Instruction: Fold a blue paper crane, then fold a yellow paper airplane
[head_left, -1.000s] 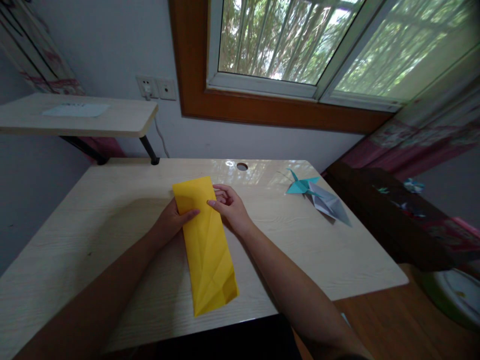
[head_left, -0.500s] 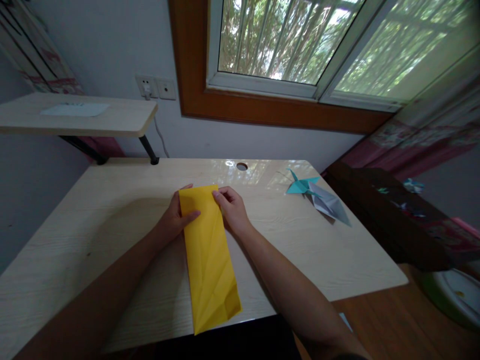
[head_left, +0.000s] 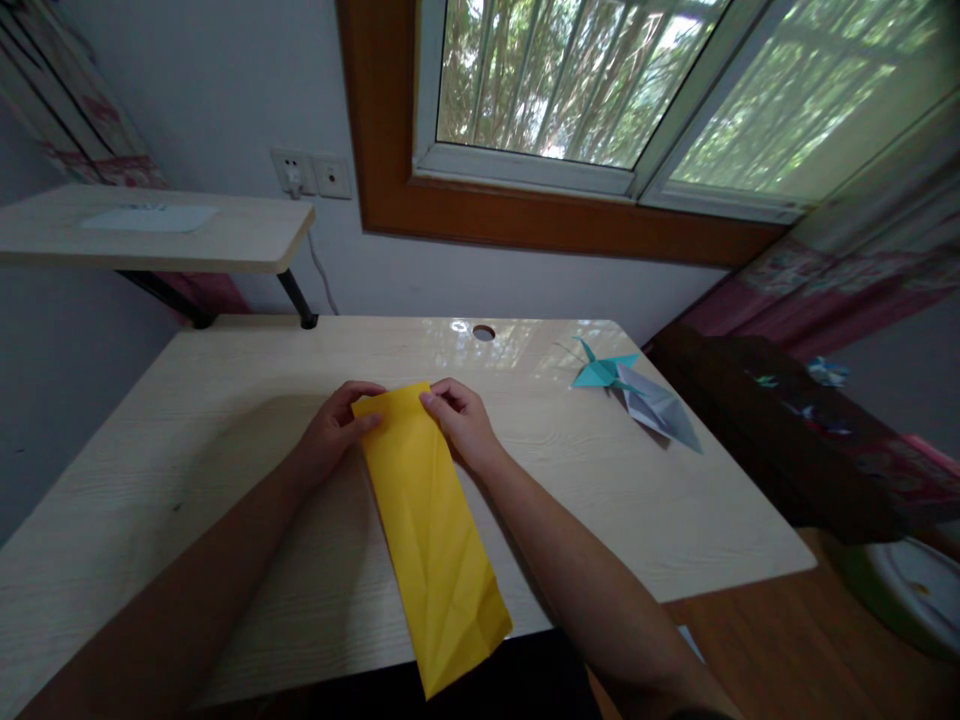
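A long folded sheet of yellow paper slants across the front of the table, crease lines running along it and its lower end reaching past the near edge. My left hand pinches its upper left corner, thumb on top and fingers behind. At the upper right corner my right hand grips the paper between thumb and bent fingers. The fingertips behind the paper are hidden.
On the right of the table lie a teal paper crane and a grey paper boat-like fold. A raised shelf holding a white sheet stands at the back left. A round hole is near the back edge.
The yellow paper has turned, its lower end swinging right and nearer to me. My left hand has shifted slightly left, its thumb now closer to the corner. My right hand has barely moved.
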